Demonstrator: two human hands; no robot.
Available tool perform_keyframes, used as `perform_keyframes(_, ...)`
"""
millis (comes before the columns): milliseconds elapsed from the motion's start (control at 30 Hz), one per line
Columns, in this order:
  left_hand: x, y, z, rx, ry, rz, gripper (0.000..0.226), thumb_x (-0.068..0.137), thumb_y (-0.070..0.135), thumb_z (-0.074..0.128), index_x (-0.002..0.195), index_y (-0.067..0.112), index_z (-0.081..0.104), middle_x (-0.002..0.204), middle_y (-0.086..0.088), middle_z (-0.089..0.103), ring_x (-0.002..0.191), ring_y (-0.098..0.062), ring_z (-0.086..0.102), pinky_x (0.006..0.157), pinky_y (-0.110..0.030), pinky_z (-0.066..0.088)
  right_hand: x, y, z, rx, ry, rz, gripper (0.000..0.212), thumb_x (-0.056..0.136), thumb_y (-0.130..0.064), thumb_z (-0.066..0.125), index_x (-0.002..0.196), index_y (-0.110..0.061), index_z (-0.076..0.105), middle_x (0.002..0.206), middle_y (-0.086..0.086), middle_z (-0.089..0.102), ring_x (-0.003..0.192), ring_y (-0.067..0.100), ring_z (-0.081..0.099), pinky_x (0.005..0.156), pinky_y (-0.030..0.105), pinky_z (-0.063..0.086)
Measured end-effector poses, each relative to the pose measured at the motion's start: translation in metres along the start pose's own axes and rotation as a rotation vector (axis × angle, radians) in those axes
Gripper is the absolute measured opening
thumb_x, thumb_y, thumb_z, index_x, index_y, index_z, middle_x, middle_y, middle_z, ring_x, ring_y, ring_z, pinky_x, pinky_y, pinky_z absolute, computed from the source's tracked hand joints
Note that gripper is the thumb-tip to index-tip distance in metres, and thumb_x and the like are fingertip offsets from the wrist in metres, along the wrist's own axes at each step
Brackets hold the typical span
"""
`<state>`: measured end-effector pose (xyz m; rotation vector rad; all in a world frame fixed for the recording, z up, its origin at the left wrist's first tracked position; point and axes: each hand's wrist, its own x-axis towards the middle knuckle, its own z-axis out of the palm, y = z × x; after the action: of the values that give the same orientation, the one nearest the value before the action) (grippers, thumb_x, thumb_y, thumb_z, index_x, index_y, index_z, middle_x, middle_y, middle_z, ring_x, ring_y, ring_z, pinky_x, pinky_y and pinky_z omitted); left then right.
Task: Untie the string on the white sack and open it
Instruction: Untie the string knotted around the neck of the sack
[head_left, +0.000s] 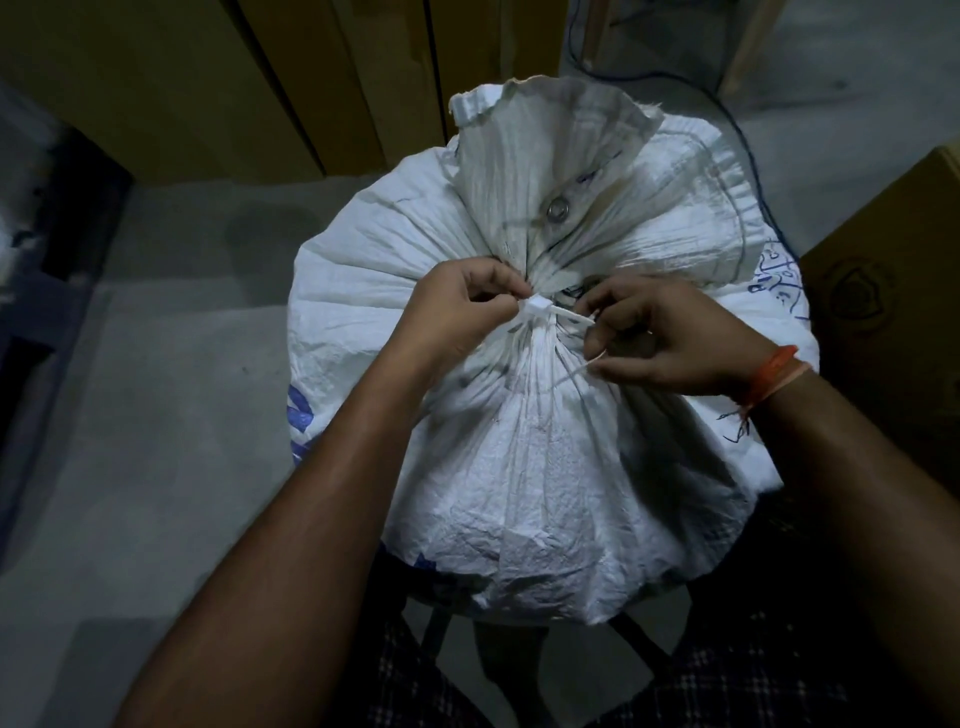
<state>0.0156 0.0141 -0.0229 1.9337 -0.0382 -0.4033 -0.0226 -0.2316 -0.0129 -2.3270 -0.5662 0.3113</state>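
A: Where is the white sack (545, 467)?

B: Right in front of the person, standing upright on the floor (156, 415) between the knees, full and rounded. Its long axis runs vertically, so the camera looks down on the gathered neck, and the loose flap of the mouth fans away from the person toward the cardboard boxes (218, 78) at the back.

A: And the string (550, 310)?

B: It is a white tie cinched round the neck at the middle of the sack. It has a small blocky knot or lock, and a stiff tail that points to the person's right and slightly toward them.

A: What has the left hand (457, 306) got?

B: Its fingers are curled in, thumb and forefinger pinched on the blocky end of the tie, at the left side of the neck.

A: The right hand (670, 338)?

B: Partly closed. Its fingertips pinch the thin tail of the tie, just right of the neck. An orange thread band (774, 374) sits on that wrist.

A: Is the sack open?

B: No, the neck is bunched tight under the tie.
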Motion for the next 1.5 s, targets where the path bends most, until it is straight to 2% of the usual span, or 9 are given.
perform_keyframes(100,-0.002,0.000,0.002,0.022,0.031,0.007,0.017,0.088,0.007,0.067,0.096,0.014,0.081,0.103,-0.017,0.083,0.099,-0.033,0.078,0.093,-0.049,0.062,0.003,-0.004,0.004,0.089,0.084,0.046,0.034,0.087,-0.038,0.079,0.076,-0.006,0.077,0.097,0.010,0.074,0.087,0.023,0.071,0.076,0.040,0.054)
perform_keyframes(200,-0.005,0.000,0.006,-0.032,0.052,-0.006,0.021,0.094,0.000,0.062,0.096,0.012,0.079,0.105,-0.020,0.081,0.101,-0.037,0.080,0.080,-0.038,0.067,0.012,-0.009,0.016,0.039,0.290,0.115,0.029,0.083,-0.035,0.085,0.080,-0.010,0.071,0.072,0.003,0.070,0.064,0.019,0.062,0.062,0.037,0.047)
perform_keyframes(300,-0.009,-0.001,0.012,-0.020,0.074,-0.006,0.024,0.097,0.001,0.057,0.096,0.016,0.076,0.101,-0.012,0.082,0.087,-0.023,0.085,0.084,-0.042,0.066,0.018,-0.009,0.023,0.011,0.361,0.157,0.021,0.078,-0.016,0.085,0.095,-0.011,0.073,0.076,0.001,0.073,0.070,0.018,0.067,0.069,0.036,0.053)
perform_keyframes(400,-0.014,-0.003,0.015,0.000,0.073,0.026,0.015,0.098,0.011,0.060,0.098,0.020,0.071,0.096,-0.004,0.083,0.084,-0.013,0.084,0.074,-0.039,0.061,0.021,-0.011,0.026,-0.008,0.402,0.101,0.005,0.078,-0.010,0.081,0.079,-0.010,0.076,0.073,0.010,0.075,0.068,0.026,0.069,0.065,0.042,0.055)
perform_keyframes(533,-0.015,-0.007,0.014,-0.064,0.083,0.081,0.004,0.096,0.013,0.074,0.099,0.013,0.071,0.100,-0.007,0.083,0.090,-0.021,0.084,0.088,-0.043,0.067,0.024,-0.017,0.031,-0.060,0.482,0.023,0.006,0.076,-0.006,0.083,0.075,-0.007,0.077,0.070,0.006,0.067,0.067,0.025,0.063,0.063,0.037,0.048)
perform_keyframes(667,-0.011,-0.009,0.016,-0.165,0.107,0.080,0.007,0.094,0.001,0.076,0.094,0.006,0.071,0.096,-0.016,0.083,0.089,-0.029,0.084,0.078,-0.032,0.066,0.026,-0.018,0.034,-0.059,0.489,-0.011,0.013,0.074,0.002,0.083,0.070,-0.006,0.073,0.070,-0.014,0.047,0.070,0.013,0.050,0.065,0.027,0.036)
perform_keyframes(767,-0.008,-0.012,0.019,-0.190,0.106,0.076,0.007,0.093,0.001,0.078,0.092,0.006,0.073,0.094,-0.015,0.084,0.092,-0.029,0.084,0.085,-0.043,0.069,0.028,-0.015,0.033,-0.055,0.484,0.001,0.014,0.075,0.002,0.082,0.071,-0.008,0.073,0.066,-0.024,0.038,0.070,0.009,0.047,0.063,0.016,0.029)
perform_keyframes(1033,-0.004,-0.017,0.020,-0.140,0.102,0.059,0.007,0.085,0.022,0.080,0.091,0.022,0.082,0.098,-0.001,0.086,0.097,-0.026,0.084,0.100,-0.058,0.062,0.029,-0.010,0.036,-0.021,0.495,0.038,0.014,0.076,0.001,0.083,0.071,-0.008,0.074,0.066,-0.024,0.041,0.070,-0.013,0.042,0.064,0.005,0.032)
perform_keyframes(1500,-0.001,-0.024,0.019,-0.189,0.110,0.050,0.008,0.089,0.008,0.080,0.092,0.015,0.082,0.099,-0.009,0.085,0.098,-0.030,0.083,0.096,-0.056,0.065,0.034,-0.005,0.042,0.098,0.511,0.108,0.010,0.077,-0.002,0.084,0.073,-0.007,0.076,0.071,-0.002,0.064,0.064,0.008,0.055,0.061,0.012,0.037)
